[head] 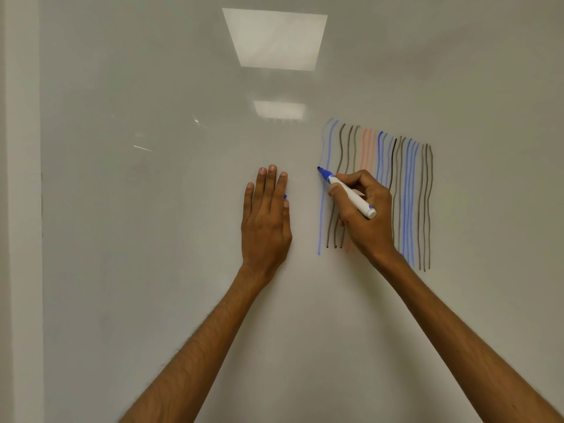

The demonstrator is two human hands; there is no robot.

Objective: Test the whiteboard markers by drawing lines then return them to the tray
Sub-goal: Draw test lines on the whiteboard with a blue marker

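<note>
Forearms (213,337) raised; left hand (265,222) flat, fingers (271,186) together on whiteboard (146,239), right hand (364,218) pinching blue marker (351,194), so I'd drag tip (319,169) straight down, even pressure.

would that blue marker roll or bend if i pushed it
The blue marker looks round and smooth, so it would probably roll. It seems stiff and light: the right hand steers it with fingertips alone.
</note>
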